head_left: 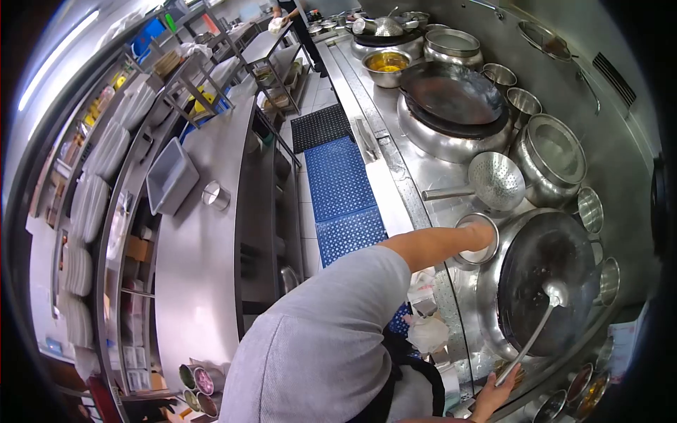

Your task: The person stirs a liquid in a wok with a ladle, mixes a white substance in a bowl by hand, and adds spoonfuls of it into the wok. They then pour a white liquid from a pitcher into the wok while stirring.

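My left hand (482,235) reaches down into a round metal pot (462,255) with something pale inside; its fingers are hidden there. At the lower right, my right hand (493,396) is closed around the long handle of a metal ladle (539,328). The ladle's bowl rests inside a dark wok (539,257), which sits on a round steel burner ring. A perforated strainer (497,182) with a thick handle lies on the stove just beyond the pot.
Another dark wok (451,93) stands farther along the stove, near a bowl of yellow liquid (387,62). Lidded pots line the back. To the left are a steel counter (201,282), a grey tub (171,176) and stacked plates (88,208). Blue mats (342,176) cover the aisle; a person stands far off.
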Demonstrator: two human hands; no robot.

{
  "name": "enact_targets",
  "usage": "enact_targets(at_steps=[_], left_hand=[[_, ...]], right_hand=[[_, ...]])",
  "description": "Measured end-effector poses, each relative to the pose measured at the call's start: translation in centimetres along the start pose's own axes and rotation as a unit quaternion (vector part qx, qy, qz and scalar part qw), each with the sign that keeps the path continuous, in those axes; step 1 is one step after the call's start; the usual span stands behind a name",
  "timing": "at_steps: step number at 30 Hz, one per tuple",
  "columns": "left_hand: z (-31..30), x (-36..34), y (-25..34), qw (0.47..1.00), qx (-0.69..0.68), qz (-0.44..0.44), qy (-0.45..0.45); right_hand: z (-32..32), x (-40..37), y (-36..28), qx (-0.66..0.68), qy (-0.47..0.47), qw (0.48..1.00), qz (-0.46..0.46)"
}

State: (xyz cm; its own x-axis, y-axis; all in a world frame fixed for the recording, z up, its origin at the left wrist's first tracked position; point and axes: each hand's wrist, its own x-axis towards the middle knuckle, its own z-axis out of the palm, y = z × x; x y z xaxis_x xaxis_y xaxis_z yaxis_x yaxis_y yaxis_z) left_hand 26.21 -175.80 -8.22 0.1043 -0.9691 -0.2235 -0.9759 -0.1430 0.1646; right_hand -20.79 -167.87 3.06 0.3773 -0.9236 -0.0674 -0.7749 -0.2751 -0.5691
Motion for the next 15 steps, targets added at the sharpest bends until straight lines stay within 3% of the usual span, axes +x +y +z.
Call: enact_targets(at_steps=[4,7,10,13,15], left_hand=[[-2.9,-3.0,0.2,0.993,-0.036,0.019,0.109],[-1.8,-3.0,0.3,0.992,-0.073,-0.020,0.106],[-2.6,-4.3,0.4,0.999,-0.046,0.017,-0.012],[2.1,-1.6,-0.1,0.998,-0.032,-0.026,-0.044],[-0.7,-4.1,1.6,0.987,-0.098,-0.127,-0.032]], right_hand=[[-0.7,-0.3,-0.7,-0.034,-0.003,0.999,0.024],[-1.1,-0.4,-1.7,-0.046,-0.009,0.999,0.025],[-0.7,-0.2,-0.7,-0.067,-0.014,0.997,0.030],[0.3,0.0,0.9,-0.060,-0.003,0.998,0.019],[0.6,0.0,1.0,-0.048,0.011,0.999,0.011]])
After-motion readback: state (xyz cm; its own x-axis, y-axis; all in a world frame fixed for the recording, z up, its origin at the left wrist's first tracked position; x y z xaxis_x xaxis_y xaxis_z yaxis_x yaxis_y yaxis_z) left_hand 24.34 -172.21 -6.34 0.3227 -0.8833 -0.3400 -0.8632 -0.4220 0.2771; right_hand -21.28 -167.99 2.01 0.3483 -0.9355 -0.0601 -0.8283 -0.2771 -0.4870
